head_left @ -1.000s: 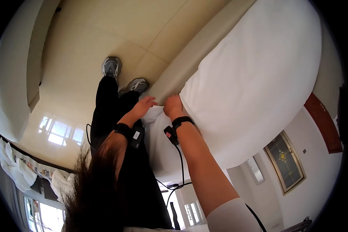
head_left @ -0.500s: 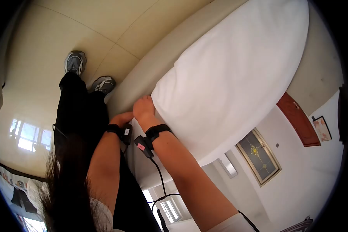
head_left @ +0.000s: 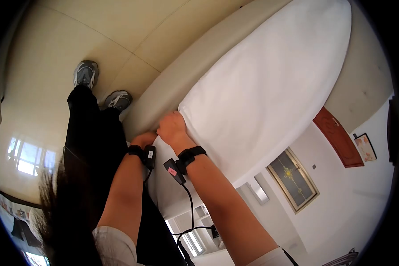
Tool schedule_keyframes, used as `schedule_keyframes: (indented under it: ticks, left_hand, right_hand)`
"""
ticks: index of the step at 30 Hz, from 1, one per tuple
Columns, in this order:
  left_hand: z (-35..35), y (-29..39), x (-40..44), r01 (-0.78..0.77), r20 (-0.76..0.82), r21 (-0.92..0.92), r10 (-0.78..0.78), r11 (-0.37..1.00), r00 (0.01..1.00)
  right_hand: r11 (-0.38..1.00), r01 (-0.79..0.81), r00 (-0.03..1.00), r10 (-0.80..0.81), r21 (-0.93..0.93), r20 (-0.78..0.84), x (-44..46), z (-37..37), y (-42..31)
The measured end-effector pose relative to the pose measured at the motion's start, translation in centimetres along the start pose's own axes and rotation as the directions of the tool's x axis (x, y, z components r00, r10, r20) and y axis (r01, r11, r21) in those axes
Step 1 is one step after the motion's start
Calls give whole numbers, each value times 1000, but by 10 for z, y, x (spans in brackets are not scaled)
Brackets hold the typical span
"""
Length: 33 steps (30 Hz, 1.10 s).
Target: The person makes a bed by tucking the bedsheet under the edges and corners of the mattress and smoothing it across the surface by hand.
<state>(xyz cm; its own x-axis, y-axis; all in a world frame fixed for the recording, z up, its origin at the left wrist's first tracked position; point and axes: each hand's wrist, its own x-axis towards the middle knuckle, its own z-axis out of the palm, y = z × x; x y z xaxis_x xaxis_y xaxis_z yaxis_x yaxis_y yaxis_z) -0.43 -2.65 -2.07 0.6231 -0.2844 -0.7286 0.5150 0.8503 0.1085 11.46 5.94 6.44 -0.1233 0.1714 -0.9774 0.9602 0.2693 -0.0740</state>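
Note:
A white bedsheet (head_left: 270,93) covers the mattress and runs along the beige padded bed frame (head_left: 177,66). My right hand (head_left: 172,126) is closed on the sheet's edge, knuckles outward, where it meets the frame. Beside it and touching it, my left hand (head_left: 144,139) is closed at the same edge; its fingertips are hidden by the sheet and the other hand. Black strapped devices sit on both wrists: the left device (head_left: 150,156) has a white label, the right device (head_left: 175,171) a pink one with a cable.
My legs in black trousers (head_left: 86,119) and grey sneakers (head_left: 86,73) stand on the glossy tiled floor (head_left: 111,31) beside the bed. Black cables (head_left: 192,208) hang under my right arm. Beyond the bed are a padded headboard (head_left: 363,66), a red-brown wooden panel (head_left: 339,137) and a gold-framed glass panel (head_left: 293,177).
Both hands have shifted slightly to the right in view. The sheet's edge along the frame, bunched and uneven before, now runs straighter and smoother.

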Motion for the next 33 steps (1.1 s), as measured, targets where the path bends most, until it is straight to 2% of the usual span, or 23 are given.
schedule_keyframes:
  ticks: [2,3,4,6,9,10,12,14,16,18,20,21,22,23,24,25,26,27,28,29,30,31,33]
  left_hand:
    - [0,6,-3,336,218,-96,-310,937,925]
    - [-11,9,5,324,209,-91,-300,942,931]
    - [-19,9,13,290,116,4,-289,957,950]
    - [-16,-8,29,262,-44,200,-258,944,965]
    - [-6,-20,35,260,-229,417,-176,871,957]
    - [-6,-17,34,260,-246,414,-168,872,955]
    - [-8,-14,34,260,-239,386,-176,885,955]
    - [-10,-10,30,282,-112,298,-260,912,959]
    - [-14,-11,31,304,10,213,-313,928,950]
    - [-18,-12,31,302,23,196,-312,933,950]
    - [-12,-12,26,257,-146,271,-224,928,964]
    - [-9,-12,26,225,-295,344,-123,912,948]
    - [-11,-7,21,233,-301,337,-131,912,945]
    - [-13,4,12,277,-234,282,-215,919,948]
    - [-10,9,8,324,-159,230,-293,918,943]
    - [-6,3,9,336,-160,227,-305,914,939]
    - [-5,-1,12,312,-218,296,-254,903,942]
    - [-9,-2,15,286,-274,366,-192,885,943]
    - [-12,4,13,292,-282,370,-193,882,940]
    - [-13,7,10,269,-242,348,-191,898,951]
    - [-11,9,5,247,-198,318,-190,915,962]
    - [-10,13,-6,242,-184,159,-212,957,960]
    - [-8,7,2,272,-116,91,-261,958,958]
  right_hand:
    - [998,-53,999,53,14,-11,-12,5,-6]
    - [995,-99,993,100,31,-60,-5,0,-8]
    - [995,-97,992,99,26,-76,3,-6,-8]
    - [994,-98,986,91,46,142,7,-7,-9]
    - [993,-119,979,114,22,168,24,-1,-7]
    - [993,-113,982,109,18,156,30,-10,-3]
    - [997,19,992,-9,-80,128,32,-21,-1]
    - [993,5,982,16,-115,187,34,-49,5]
    - [967,-53,973,106,-248,207,42,-72,25]
    - [946,-214,943,266,-245,201,54,-66,58]
    - [945,-261,925,303,-196,228,51,-76,86]
    - [946,-258,928,299,-198,221,51,-78,96]
    - [938,-279,955,294,-204,47,49,-76,100]
    - [931,-303,951,282,-203,-124,49,-71,101]
    - [934,-296,954,277,-200,-116,53,-67,99]
    - [904,-336,936,351,-265,12,61,-66,97]
    - [868,-369,895,428,-331,126,69,-67,96]
    - [872,-371,898,425,-320,117,77,-68,94]
    - [822,-389,850,495,-417,183,82,-67,92]
    - [766,-388,788,564,-513,247,85,-63,91]
    - [771,-382,788,560,-509,257,87,-60,92]
    - [804,-342,803,519,-485,293,84,-62,93]
    - [827,-315,814,488,-466,314,80,-70,96]
